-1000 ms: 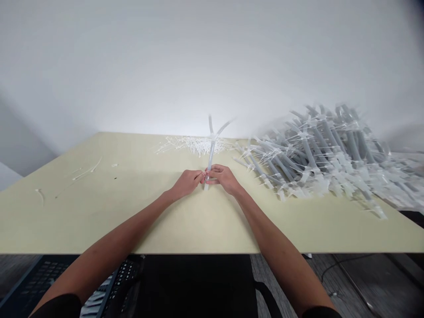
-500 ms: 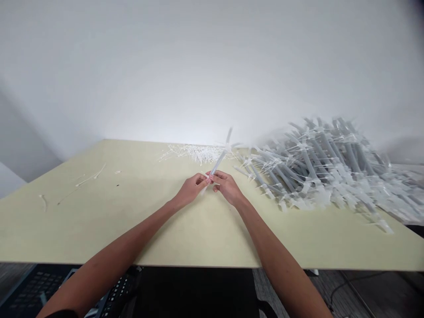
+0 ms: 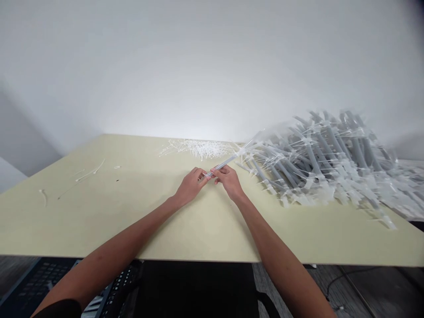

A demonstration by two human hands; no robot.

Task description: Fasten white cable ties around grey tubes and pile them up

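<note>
Both my hands meet over the middle of the table around a thin grey tube (image 3: pixel 228 161) that slants up to the right. White strips like cable ties stick out near its far part, and a clear, shiny length reaches beyond them. My left hand (image 3: pixel 192 184) pinches the near end between thumb and fingers. Just above it, my right hand (image 3: pixel 229 182) is closed round the tube with thumb and fingertips. What lies exactly between the fingertips is partly hidden. Behind my hands lies a loose heap of thin white cable ties (image 3: pixel 205 149).
At the right, a big pile of similar grey tubes (image 3: pixel 311 159) with white ties and clear plastic covers the table (image 3: pixel 198 229). A few loose ties (image 3: pixel 91 174) lie at the left. Below the front edge stands a dark crate (image 3: pixel 49 282). A white wall rises behind.
The tube's far end has swung down and to the right, from steep to a lower slant. Both hands still hold it in nearly the same place. The view has shifted slightly.
</note>
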